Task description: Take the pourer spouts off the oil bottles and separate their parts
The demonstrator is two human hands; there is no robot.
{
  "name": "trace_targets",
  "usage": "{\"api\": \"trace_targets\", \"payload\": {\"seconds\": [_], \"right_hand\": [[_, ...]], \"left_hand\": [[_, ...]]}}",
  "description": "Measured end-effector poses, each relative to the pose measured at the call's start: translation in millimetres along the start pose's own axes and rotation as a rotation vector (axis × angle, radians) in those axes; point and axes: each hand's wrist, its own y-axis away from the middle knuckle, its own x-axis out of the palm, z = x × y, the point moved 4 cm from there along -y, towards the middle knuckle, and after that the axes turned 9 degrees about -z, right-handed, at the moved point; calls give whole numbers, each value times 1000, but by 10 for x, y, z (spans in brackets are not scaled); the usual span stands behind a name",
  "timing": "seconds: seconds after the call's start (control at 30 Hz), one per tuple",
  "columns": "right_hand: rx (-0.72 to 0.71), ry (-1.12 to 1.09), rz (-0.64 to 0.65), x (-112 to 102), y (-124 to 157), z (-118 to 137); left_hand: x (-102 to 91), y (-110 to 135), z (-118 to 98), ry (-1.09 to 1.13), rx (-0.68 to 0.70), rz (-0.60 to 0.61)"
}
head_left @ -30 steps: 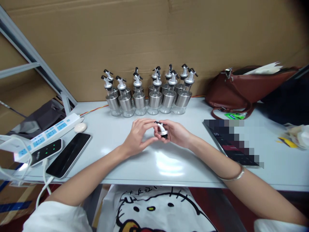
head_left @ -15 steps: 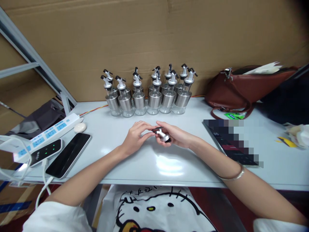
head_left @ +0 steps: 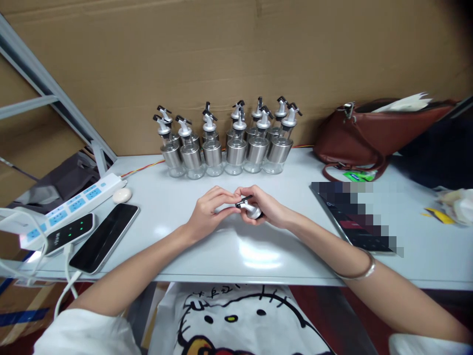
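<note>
A silver pour spout with a black flip lever (head_left: 253,211) is held above the table by my right hand (head_left: 266,204), whose fingers wrap round its body. My left hand (head_left: 210,209) pinches the black tip of the spout from the left, thumb below and fingers above. The spout lies on its side, its tip to the left and its collar partly covered by the right fingers. Beyond my hands stand several glass oil bottles (head_left: 236,154) with steel bands, in two rows, each front one topped with the same kind of spout.
On the left are a power strip (head_left: 77,203), a phone (head_left: 105,237), a device with green lights (head_left: 72,231), cables and a round white case (head_left: 122,195). To the right lie a tablet (head_left: 342,217), partly pixelated, and a brown bag (head_left: 399,130). Cardboard (head_left: 148,59) stands behind.
The spout has turned a little in my right hand, and its black lever now stands raised from the body. Both hands have stayed in nearly the same place.
</note>
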Motion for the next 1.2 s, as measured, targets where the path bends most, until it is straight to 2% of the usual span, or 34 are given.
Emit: {"api": "trace_targets", "payload": {"seconds": [0.13, 0.27, 0.47, 0.67, 0.83, 0.93, 1.03, 1.13, 1.2], "right_hand": [[-42, 76, -92, -29, 6, 7], [-136, 150, -161, -78, 3, 1], [-252, 229, -166, -92, 17, 24], [-281, 288, -181, -82, 72, 72], [-301, 327, -176, -77, 81, 82], [-297, 349, -171, -76, 76, 79], [-312, 401, -169, -88, 71, 61], [-339, 429, -180, -104, 63, 44], [-336, 375, -184, -106, 54, 42]], "left_hand": [[8, 1, -17, 44, -24, -12], [36, 25, 35, 120, -179, 17], [50, 68, 102, 190, -414, 59], [39, 51, 95, 248, -513, 80], [50, 51, 99, 213, -609, 113], [84, 75, 102, 165, -599, 215], [97, 88, 92, 69, -478, 284], [85, 76, 74, 6, -356, 277], [62, 54, 71, 0, -329, 240]]}}
